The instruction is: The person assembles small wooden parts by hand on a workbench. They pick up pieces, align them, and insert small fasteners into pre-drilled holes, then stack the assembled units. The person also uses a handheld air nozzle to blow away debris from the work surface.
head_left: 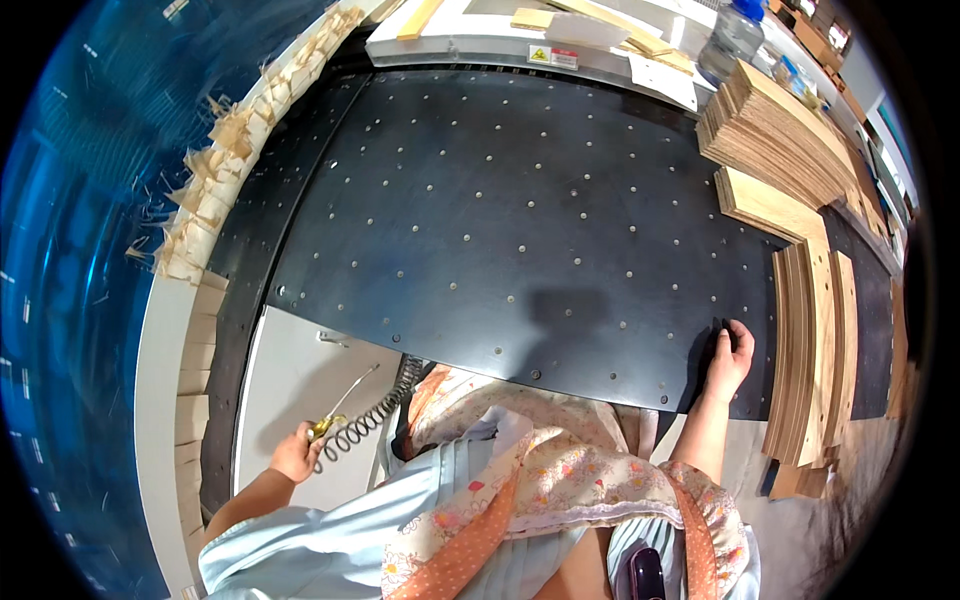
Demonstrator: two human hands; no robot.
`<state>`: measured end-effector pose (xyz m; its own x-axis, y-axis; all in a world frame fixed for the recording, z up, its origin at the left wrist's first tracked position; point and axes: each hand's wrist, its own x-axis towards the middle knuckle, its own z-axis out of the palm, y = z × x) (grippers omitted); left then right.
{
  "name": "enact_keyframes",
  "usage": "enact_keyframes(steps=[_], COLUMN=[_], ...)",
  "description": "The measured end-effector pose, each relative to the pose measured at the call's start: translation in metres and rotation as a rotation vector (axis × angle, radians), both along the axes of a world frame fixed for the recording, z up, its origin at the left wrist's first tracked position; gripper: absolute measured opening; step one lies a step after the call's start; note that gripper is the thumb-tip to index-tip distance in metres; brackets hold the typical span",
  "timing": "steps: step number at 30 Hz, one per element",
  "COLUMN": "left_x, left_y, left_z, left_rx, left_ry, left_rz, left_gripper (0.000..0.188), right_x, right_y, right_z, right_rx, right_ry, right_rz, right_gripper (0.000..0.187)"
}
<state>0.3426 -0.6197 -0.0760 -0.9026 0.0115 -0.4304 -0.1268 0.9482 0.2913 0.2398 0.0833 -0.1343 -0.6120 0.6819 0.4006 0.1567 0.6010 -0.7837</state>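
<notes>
My left hand (294,455) is closed around a yellow-green air blow gun (325,427) with a long thin metal nozzle. The nozzle points up and to the right, over a pale panel. A black coiled air hose (360,425) runs beside the gun toward the table's near edge. My right hand (734,358) rests near the right front of the black table (450,200). Its thumb and fingers are apart, with only dark shadow seen between them. Just to its right stands a stack of narrow wooden boards (800,340).
More stacked boards (775,130) lie at the far right, with a single board (770,203) before them. A large clear bottle (733,40) stands behind. Wood strips (590,25) lie on the white machine beam (480,48). Torn tape fringes the left rail (215,185).
</notes>
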Motion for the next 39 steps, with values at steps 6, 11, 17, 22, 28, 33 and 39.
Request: enact_keyframes(steps=[6, 11, 17, 22, 28, 33, 39], left_x=[0.018, -0.003, -0.088, -0.153, -0.145, -0.119, -0.188], left_y=[-0.034, -0.026, -0.013, -0.011, -0.053, -0.039, 0.063], left_z=[-0.061, -0.093, -0.183, -0.237, -0.325, -0.318, -0.046], left_rx=[0.23, 0.64, 0.841, 0.907, 0.856, 0.586, 0.675], left_ry=[0.222, 0.264, 0.398, 0.438, -0.023, -0.731, -1.014], left_rz=[0.279, 0.896, 1.093, 1.379, 1.609, 0.911, -0.579], left_gripper=[0.024, 0.022, 0.034, 0.026, 0.028, 0.023, 0.024], right_x=[0.001, 0.003, 0.0, 0.002, 0.005, -0.003, -0.045], right_y=[0.006, 0.014, 0.019, 0.021, 0.011, 0.007, -0.001], right_z=[-0.003, -0.014, -0.013, -0.009, -0.012, -0.013, 0.004], right_rx=[0.044, 0.028, 0.068, 0.256, 0.233, 0.159, 0.044], right_ry=[-0.055, -0.051, -0.116, -0.279, -0.236, -0.206, -0.161], right_rz=[-0.002, -0.021, -0.021, -0.022, -0.015, -0.053, -0.2], right_gripper=[0.019, 0.019, 0.02, 0.02, 0.018, 0.019, 0.031])
